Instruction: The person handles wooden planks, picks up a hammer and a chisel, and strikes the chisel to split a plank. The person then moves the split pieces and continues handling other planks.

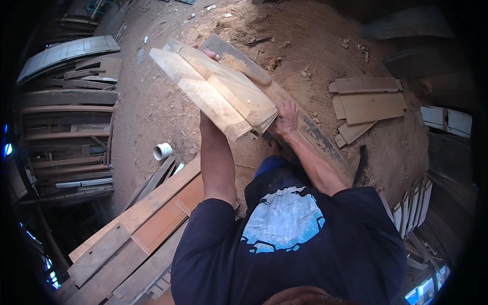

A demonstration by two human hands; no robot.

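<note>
Both my hands carry a bundle of pale wooden boards (218, 89), lifted chest-high over the sawdust floor (315, 46). My left hand (209, 53) reaches under the bundle, and only its fingertips show, curled over the far edge. My right hand (286, 118) clasps the near end, fingers pressed to the cut ends.

From the head view, the bundle is about three rough-sawn planks, light yellow, with open grain and square ends, stacked slightly fanned. Beneath the bundle a longer, darker, weathered plank (284, 101) slants away.

I judge the carrying to be midway: the boards are up off the floor and not yet set down anywhere.

Right of the bundle, flat offcuts (368, 104) lie on the sawdust. Below-left of the bundle sits a short white pipe piece (162, 151), and farther below it a stack of reddish-brown planks (147, 223).
</note>
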